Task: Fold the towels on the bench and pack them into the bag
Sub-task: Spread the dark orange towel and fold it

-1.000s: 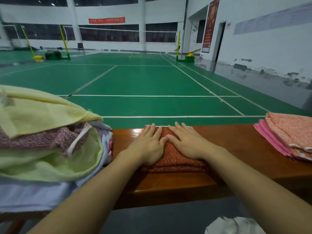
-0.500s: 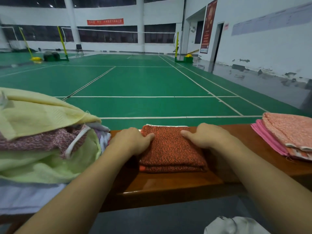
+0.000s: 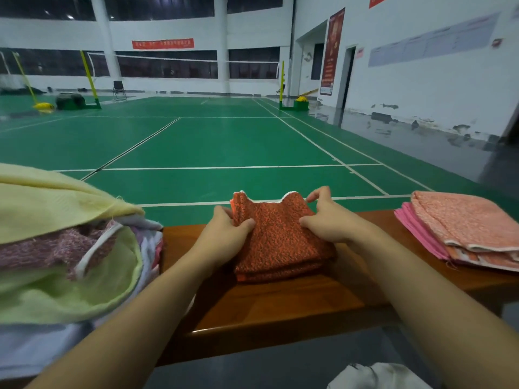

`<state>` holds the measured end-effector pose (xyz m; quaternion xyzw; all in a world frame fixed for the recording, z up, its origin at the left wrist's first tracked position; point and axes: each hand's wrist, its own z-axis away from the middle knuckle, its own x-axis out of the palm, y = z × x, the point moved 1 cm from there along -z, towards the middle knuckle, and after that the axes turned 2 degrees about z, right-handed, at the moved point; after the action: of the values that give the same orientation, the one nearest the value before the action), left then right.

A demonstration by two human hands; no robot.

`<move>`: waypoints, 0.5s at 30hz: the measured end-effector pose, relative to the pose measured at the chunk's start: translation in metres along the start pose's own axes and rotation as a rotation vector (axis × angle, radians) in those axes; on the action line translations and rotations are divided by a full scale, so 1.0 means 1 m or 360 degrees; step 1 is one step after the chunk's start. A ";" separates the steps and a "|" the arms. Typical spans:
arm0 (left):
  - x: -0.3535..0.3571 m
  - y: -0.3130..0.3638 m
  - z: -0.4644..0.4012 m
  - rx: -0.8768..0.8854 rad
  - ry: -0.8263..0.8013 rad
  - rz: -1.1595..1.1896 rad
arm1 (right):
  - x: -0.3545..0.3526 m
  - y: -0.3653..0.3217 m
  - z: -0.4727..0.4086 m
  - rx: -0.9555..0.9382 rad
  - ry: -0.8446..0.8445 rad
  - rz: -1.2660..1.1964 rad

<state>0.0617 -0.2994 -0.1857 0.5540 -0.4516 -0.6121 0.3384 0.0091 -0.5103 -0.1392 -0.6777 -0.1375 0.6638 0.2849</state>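
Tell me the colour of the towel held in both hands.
Orange-red flecked with dark specks, towel, gripped by left hand and right hand; head view.

A glossy brown wooden counter (image 3: 280,310) stands at the edge of a green sports-hall floor (image 3: 210,147) marked with white court lines. A white net (image 3: 182,58) stretches between yellow posts (image 3: 89,77). White walls carry a long red banner (image 3: 163,44) above dark windows (image 3: 168,67). On the right wall, a tall red poster (image 3: 332,51) hangs beside a dark doorway (image 3: 348,71). A black chair (image 3: 119,89) stands far back.
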 end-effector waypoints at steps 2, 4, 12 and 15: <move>0.017 0.007 0.002 -0.0040 -0.0083 0.0302 | -0.014 0.010 0.003 -0.0022 0.0101 -0.0076; 0.040 0.025 0.006 0.0014 -0.0166 0.0464 | -0.034 0.025 0.005 -0.0042 0.0273 -0.0099; 0.177 0.137 -0.003 0.0361 -0.0357 0.0578 | -0.157 0.122 0.032 0.0240 0.0871 0.0018; 0.232 0.170 -0.005 0.0398 -0.0523 0.0694 | -0.202 0.163 0.046 0.0335 0.0937 0.0036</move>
<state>0.0156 -0.5742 -0.1146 0.3747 -0.6805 -0.5461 0.3135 -0.0838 -0.7452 -0.0642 -0.8091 0.0281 0.4527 0.3737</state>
